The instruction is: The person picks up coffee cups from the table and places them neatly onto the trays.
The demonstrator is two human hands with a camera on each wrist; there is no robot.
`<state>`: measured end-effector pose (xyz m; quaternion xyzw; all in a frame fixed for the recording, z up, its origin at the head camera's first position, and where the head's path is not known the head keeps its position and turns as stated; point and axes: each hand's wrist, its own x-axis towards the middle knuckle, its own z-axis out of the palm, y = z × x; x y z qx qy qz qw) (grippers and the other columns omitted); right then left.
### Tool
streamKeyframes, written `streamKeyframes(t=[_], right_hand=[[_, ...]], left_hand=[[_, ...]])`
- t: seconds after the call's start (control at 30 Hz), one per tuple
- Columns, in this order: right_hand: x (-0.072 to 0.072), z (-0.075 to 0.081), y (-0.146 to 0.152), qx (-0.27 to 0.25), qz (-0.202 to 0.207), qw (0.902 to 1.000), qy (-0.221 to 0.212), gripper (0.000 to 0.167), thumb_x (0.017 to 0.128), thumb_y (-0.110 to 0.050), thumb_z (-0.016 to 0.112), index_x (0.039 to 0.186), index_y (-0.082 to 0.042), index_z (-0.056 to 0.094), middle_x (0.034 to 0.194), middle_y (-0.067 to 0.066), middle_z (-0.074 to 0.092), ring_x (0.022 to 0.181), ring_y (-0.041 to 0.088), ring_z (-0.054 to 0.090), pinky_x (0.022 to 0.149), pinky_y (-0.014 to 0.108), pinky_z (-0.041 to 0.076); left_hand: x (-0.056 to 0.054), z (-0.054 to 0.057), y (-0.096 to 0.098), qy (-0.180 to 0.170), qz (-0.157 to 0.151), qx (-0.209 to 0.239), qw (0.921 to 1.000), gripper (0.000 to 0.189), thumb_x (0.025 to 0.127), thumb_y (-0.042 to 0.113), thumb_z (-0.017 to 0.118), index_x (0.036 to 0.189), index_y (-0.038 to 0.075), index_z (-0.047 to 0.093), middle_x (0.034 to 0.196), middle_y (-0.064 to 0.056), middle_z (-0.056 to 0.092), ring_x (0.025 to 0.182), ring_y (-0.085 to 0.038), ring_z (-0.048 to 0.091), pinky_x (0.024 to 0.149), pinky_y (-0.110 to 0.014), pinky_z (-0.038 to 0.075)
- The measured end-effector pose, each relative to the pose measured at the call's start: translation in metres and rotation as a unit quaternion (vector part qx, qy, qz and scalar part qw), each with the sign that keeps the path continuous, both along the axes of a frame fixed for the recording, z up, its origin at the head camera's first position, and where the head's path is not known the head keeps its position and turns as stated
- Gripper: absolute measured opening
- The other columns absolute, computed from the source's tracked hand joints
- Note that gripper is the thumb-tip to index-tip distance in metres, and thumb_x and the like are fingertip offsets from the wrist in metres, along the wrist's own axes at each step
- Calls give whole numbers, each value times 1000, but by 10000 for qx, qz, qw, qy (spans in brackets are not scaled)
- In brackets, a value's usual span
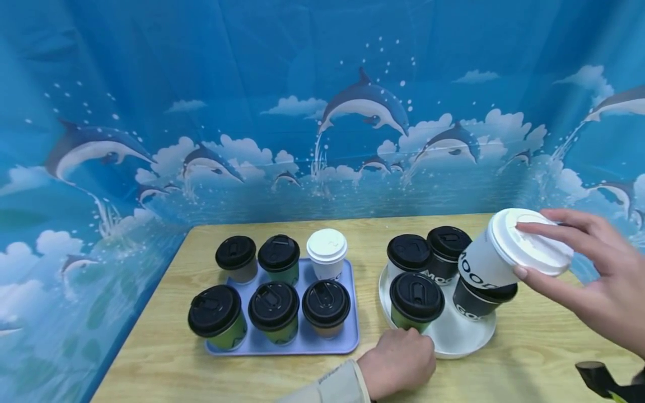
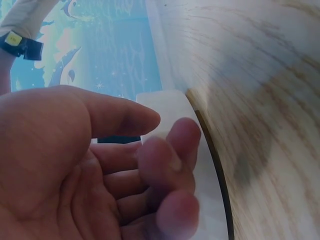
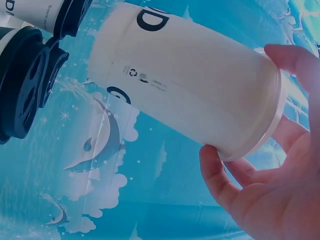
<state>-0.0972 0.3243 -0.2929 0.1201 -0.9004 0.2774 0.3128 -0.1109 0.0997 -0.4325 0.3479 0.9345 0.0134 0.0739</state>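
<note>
A white paper cup with a white lid is tilted in my right hand, whose thumb and fingers grip it around the lid. The right wrist view shows this cup clasped near its lid end. It hangs above a black cup on the round white plate. By the plate's front left edge is my left hand, below a green cup with a black lid. In the left wrist view, that hand's fingers curl loosely with nothing visible between them; I cannot tell if they touch the plate.
A lavender tray at left bears several lidded cups, including a white one. Two more black-lidded cups, one white and one black, stand at the plate's back. Behind the wooden table hangs a dolphin-print curtain.
</note>
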Motion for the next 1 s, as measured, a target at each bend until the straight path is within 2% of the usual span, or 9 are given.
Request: streamKeyframes(t=[0.07, 0.23, 0.4, 0.53, 0.67, 0.77, 0.93, 1.0], right_hand=[[4, -4, 1, 31, 132, 9998, 154, 59, 72, -6, 91, 128, -8, 72, 142, 25, 50, 129, 35, 39, 98, 7, 18], [14, -13, 3, 356, 329, 9988, 89, 68, 64, -6, 95, 127, -17, 74, 139, 19, 52, 126, 27, 41, 93, 6, 20], [21, -23, 4, 579, 360, 9976, -81, 72, 58, -9, 98, 124, -24, 75, 139, 18, 53, 120, 40, 43, 92, 6, 18], [25, -33, 4, 635, 435, 9968, -192, 74, 54, -14, 101, 122, -29, 75, 136, 15, 55, 117, 40, 47, 94, 5, 18], [27, -42, 5, 943, 401, 9936, -477, 74, 56, -25, 102, 124, -36, 73, 136, 10, 55, 115, 37, 49, 84, 15, 31], [27, -48, 7, 1191, 420, 9901, -606, 73, 59, -30, 101, 125, -39, 72, 136, 8, 55, 114, 34, 49, 77, 22, 34], [25, -59, 8, 1279, 586, 9873, -733, 72, 61, -31, 100, 126, -39, 71, 136, 4, 54, 114, 27, 48, 77, 13, 36], [25, -64, 6, 1258, 625, 9867, -821, 71, 63, -31, 99, 128, -40, 70, 137, 4, 53, 115, 27, 46, 79, 21, 37]], left_hand=[[0, 0, 0, 14, -35, 7, 10000, 34, 99, 30, 63, 66, 21, 64, 63, 5, 57, 49, -9, 49, 39, -31, 40], [0, 0, 0, 17, -17, 24, 10000, 34, 99, 30, 63, 66, 21, 64, 63, 5, 57, 49, -10, 49, 38, -31, 39], [0, 0, 0, 25, 37, 58, 10000, 34, 99, 32, 63, 67, 21, 65, 64, 5, 59, 50, -11, 52, 38, -32, 40], [0, 0, 1, 2, 64, 72, 10000, 33, 98, 32, 64, 67, 21, 66, 64, 5, 60, 51, -12, 53, 39, -32, 41], [0, 0, 1, -58, 29, 22, 10000, 31, 97, 29, 65, 67, 20, 64, 63, 5, 57, 50, -11, 50, 38, -31, 40], [0, 0, 1, -122, 24, -21, 9999, 31, 97, 28, 65, 67, 20, 64, 62, 4, 56, 50, -11, 49, 38, -31, 40], [1, 0, 1, 27, 27, -54, 10000, 31, 97, 29, 65, 67, 21, 64, 63, 5, 57, 50, -10, 49, 37, -31, 39], [1, 0, 1, 133, 26, -55, 9999, 31, 96, 30, 66, 67, 21, 64, 63, 6, 58, 49, -9, 50, 37, -31, 39]])
